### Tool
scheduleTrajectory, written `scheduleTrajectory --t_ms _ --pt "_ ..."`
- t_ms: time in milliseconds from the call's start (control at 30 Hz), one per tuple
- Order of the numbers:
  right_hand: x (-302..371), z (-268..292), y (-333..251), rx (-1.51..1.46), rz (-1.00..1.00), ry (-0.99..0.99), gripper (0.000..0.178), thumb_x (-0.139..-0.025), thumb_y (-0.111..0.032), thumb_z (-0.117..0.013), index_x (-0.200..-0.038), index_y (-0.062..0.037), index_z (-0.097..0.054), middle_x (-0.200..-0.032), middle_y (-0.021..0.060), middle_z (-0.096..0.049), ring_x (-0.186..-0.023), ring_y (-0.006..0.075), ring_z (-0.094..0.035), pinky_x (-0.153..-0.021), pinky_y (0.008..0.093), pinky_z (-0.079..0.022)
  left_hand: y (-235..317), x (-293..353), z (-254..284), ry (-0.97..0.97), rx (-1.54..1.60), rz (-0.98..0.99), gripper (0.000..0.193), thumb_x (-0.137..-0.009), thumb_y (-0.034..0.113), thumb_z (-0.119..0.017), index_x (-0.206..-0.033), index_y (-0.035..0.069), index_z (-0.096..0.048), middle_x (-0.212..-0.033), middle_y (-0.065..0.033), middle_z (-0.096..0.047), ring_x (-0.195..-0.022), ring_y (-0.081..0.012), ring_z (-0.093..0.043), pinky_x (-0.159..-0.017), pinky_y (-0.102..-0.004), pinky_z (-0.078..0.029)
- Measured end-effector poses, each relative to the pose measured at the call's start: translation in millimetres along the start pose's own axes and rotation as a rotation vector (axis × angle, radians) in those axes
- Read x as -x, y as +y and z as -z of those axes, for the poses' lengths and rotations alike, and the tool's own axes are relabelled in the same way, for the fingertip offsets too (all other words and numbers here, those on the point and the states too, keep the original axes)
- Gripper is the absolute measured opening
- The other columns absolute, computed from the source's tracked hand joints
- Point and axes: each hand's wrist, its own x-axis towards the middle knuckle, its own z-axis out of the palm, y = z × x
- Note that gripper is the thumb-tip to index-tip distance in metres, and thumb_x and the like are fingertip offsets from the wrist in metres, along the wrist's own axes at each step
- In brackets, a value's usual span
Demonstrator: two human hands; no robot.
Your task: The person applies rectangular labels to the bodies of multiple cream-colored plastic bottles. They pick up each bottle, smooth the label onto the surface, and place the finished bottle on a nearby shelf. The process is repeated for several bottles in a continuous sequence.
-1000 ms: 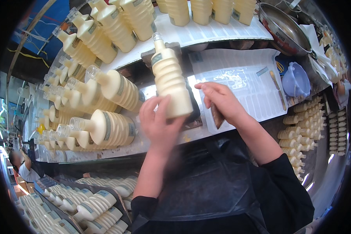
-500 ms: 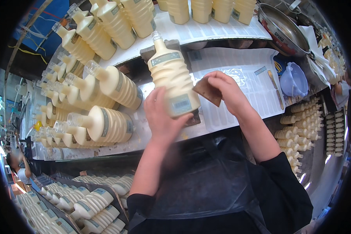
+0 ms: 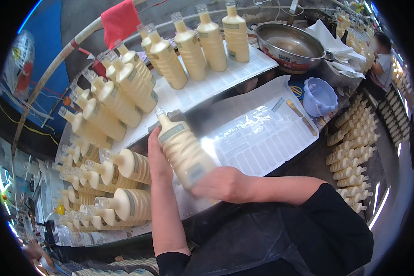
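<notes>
A cream bottle (image 3: 183, 146) with wavy ribs, a clear neck and blue-grey labels lies tilted in front of me, neck pointing up and left. My left hand (image 3: 160, 156) grips its left side, with the fingers partly hidden by the bottle. At the base, my right hand (image 3: 225, 185) is closed and pressed against the lower label, slightly blurred. What sits inside the right hand's fingers is hidden. Just right of the bottle is a sheet of clear labels (image 3: 253, 133) on white backing.
Several cream bottles (image 3: 207, 43) stand on the raised white board behind, with more (image 3: 124, 168) to the left. On the right are a metal pan (image 3: 290, 43), a lavender bucket (image 3: 320, 97) and a wooden-handled tool (image 3: 301, 117). More bottles (image 3: 352, 156) stand on the floor.
My right hand has moved down and left to the bottle's base; the brown flat piece it held is out of sight. My left hand has shifted up the bottle's side. The view has turned.
</notes>
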Motion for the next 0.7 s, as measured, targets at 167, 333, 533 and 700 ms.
scheduleTrajectory --t_ms 167,333,533,700 --pt "7.2 31.4 -1.7 -0.227 -0.557 0.111 0.024 -0.083 -0.008 -0.074 -0.107 -0.0095 -0.073 -0.094 0.0116 -0.072 -0.084 0.0316 -0.071 -0.074 0.0378 -0.057 29.0 -4.1 -7.6 0.033 -0.134 -0.011 0.046 -0.106 0.042 -0.055 -0.130 0.004 -0.057 -0.118 -0.0079 -0.067 -0.109 -0.0196 -0.064 -0.097 -0.0360 -0.051" --pt "37.6 69.5 6.9 -0.443 -0.916 0.231 0.025 -0.088 0.001 -0.073 -0.112 -0.0005 -0.074 -0.100 0.0079 -0.075 -0.089 0.0118 -0.070 -0.076 0.0270 -0.056 78.5 14.8 -28.7 -0.027 -0.502 0.090 0.029 -0.093 0.024 -0.074 -0.110 0.000 -0.070 -0.098 -0.0057 -0.073 -0.084 -0.0131 -0.067 -0.080 -0.0294 -0.053" --pt "85.0 129.4 24.4 -0.742 -1.172 0.480 0.033 -0.091 0.004 -0.067 -0.124 0.0029 -0.066 -0.110 0.0071 -0.071 -0.099 0.0115 -0.067 -0.089 0.0263 -0.054 106.2 42.7 -89.5 -0.160 -0.697 -0.375 0.030 -0.091 0.022 -0.077 -0.109 0.000 -0.070 -0.092 -0.0041 -0.069 -0.082 -0.0106 -0.062 -0.075 -0.0276 -0.050" --pt "126.1 183.2 27.2 -0.730 -1.221 0.683 0.035 -0.095 0.001 -0.062 -0.130 0.0006 -0.062 -0.118 0.0061 -0.067 -0.110 0.0119 -0.063 -0.095 0.0264 -0.051 138.6 -5.3 -155.3 -0.099 -0.772 -0.587 0.035 -0.093 0.032 -0.074 -0.107 0.000 -0.071 -0.087 -0.0038 -0.065 -0.077 -0.0124 -0.059 -0.069 -0.0294 -0.047"
